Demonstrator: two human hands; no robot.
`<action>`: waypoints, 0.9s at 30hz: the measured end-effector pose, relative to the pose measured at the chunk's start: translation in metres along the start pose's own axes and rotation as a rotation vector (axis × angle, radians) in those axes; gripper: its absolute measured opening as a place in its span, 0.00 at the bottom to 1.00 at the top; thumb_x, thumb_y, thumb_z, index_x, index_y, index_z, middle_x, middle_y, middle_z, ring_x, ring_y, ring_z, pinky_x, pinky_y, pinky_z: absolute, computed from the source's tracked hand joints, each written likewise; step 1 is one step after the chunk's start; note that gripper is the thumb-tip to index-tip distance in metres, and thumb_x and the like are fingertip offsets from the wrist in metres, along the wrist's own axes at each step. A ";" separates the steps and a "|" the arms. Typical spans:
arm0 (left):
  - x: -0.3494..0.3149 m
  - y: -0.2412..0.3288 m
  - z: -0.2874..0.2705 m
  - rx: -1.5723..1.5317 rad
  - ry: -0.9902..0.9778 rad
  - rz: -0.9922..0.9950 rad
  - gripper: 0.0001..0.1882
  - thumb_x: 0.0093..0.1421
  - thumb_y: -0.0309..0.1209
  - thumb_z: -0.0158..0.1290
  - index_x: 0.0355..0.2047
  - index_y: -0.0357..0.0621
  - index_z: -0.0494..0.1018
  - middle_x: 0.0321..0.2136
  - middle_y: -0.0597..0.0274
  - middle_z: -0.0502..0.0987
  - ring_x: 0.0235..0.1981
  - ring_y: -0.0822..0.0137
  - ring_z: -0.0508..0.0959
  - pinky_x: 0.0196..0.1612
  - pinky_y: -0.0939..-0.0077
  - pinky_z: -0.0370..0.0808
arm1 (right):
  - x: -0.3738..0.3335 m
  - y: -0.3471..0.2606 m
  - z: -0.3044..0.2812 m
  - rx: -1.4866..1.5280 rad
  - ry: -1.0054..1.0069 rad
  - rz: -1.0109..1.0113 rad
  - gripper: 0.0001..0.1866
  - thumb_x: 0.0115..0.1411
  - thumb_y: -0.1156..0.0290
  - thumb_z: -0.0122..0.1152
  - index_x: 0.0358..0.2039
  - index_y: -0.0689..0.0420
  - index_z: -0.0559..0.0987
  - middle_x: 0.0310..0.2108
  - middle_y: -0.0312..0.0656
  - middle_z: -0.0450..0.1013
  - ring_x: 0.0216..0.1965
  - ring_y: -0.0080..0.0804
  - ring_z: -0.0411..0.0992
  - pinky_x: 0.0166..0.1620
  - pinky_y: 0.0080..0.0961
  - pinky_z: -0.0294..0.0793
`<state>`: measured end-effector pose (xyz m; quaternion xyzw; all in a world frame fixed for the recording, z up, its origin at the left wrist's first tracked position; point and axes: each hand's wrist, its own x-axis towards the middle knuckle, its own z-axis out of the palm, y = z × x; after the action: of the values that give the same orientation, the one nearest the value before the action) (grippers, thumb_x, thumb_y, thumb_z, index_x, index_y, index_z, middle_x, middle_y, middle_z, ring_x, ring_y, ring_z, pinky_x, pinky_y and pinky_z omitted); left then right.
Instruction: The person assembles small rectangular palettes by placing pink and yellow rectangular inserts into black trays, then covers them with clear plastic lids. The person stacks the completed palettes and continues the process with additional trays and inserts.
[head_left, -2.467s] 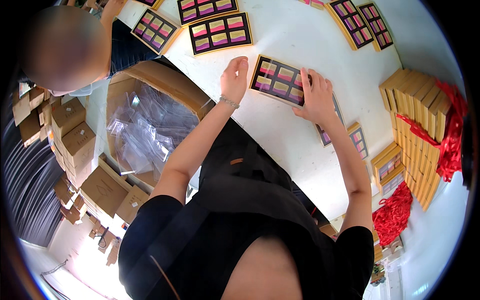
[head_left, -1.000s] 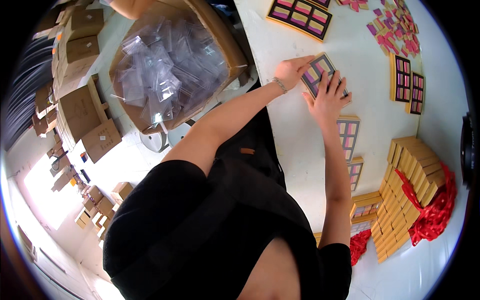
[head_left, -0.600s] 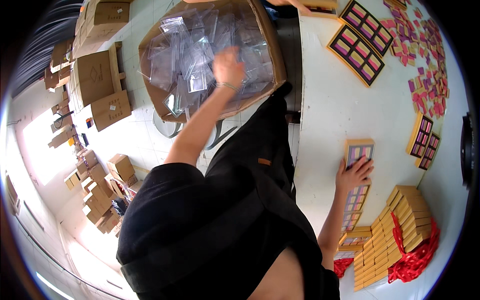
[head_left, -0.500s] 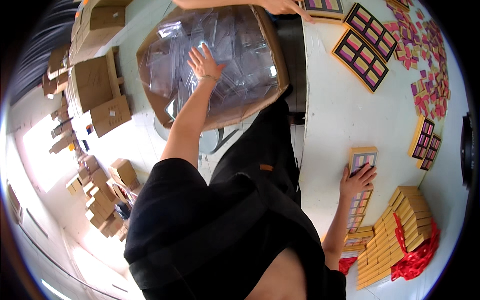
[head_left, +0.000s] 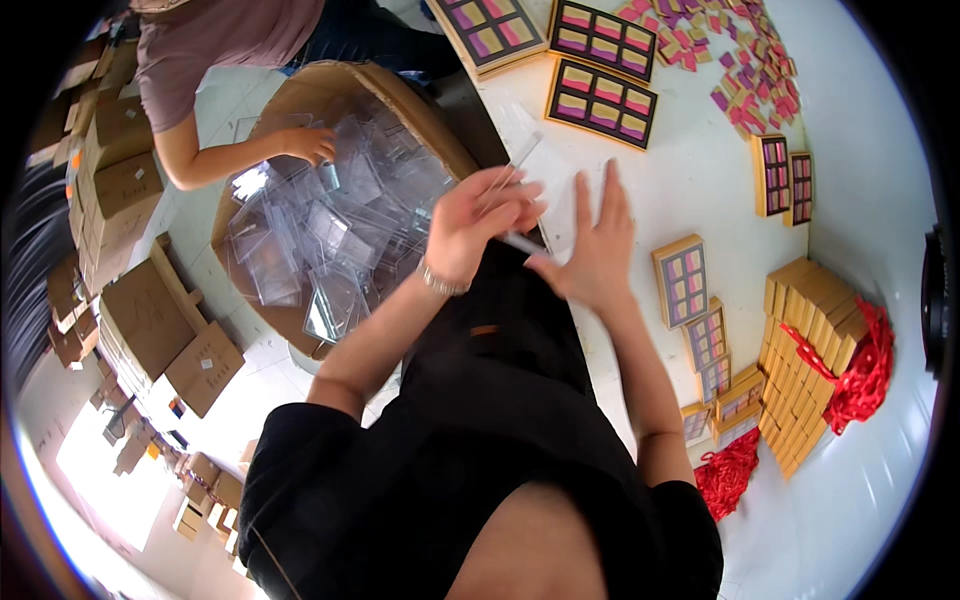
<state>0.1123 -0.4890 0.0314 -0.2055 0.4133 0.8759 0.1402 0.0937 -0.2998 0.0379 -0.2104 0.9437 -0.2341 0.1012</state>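
Observation:
My left hand is closed on a clear plastic cover, seen nearly edge-on above the table's edge. Beside it, my right hand is open, its fingers spread and holding nothing; the thumb is close to the cover's lower end. Below the left hand stands a big cardboard carton heaped with loose clear plastic covers. To the right of my right hand, a yellow-edged box with six pink and purple pieces lies on the white table.
Another person's hand reaches into the carton. Open black-lined boxes lie at the far side, near scattered pink and purple pieces. Stacked yellow boxes and red ribbon are at the right. Brown cartons stand at left.
My left hand has come out of the carton with a clear plastic cover. My right hand has left the box and moved toward the left hand. The other person's hand is now in the carton.

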 end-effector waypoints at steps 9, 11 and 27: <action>0.200 -0.063 -0.009 0.790 0.173 0.460 0.29 0.69 0.51 0.38 0.57 0.38 0.66 0.53 0.45 0.70 0.54 0.52 0.72 0.55 0.65 0.68 | 0.121 0.196 -0.009 -0.097 0.043 -0.175 0.58 0.38 0.59 0.73 0.68 0.48 0.51 0.62 0.50 0.52 0.63 0.52 0.52 0.59 0.50 0.58; 0.204 -0.067 -0.001 0.861 0.254 0.435 0.28 0.69 0.52 0.36 0.56 0.43 0.67 0.51 0.47 0.71 0.52 0.51 0.73 0.54 0.64 0.69 | 0.128 0.193 -0.001 -0.147 -0.032 -0.222 0.57 0.38 0.59 0.73 0.68 0.47 0.51 0.63 0.49 0.52 0.63 0.51 0.52 0.60 0.49 0.58; 0.145 -0.120 0.031 0.949 0.325 0.320 0.23 0.54 0.27 0.58 0.52 0.46 0.72 0.44 0.54 0.73 0.40 0.61 0.81 0.44 0.71 0.78 | 0.049 0.169 0.014 -0.366 -0.148 -0.255 0.57 0.36 0.53 0.76 0.66 0.47 0.56 0.58 0.49 0.55 0.58 0.50 0.56 0.56 0.53 0.57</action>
<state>0.0275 -0.3792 -0.1002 -0.1872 0.8071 0.5597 0.0164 -0.0054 -0.1917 -0.0605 -0.3593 0.9263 -0.0539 0.1000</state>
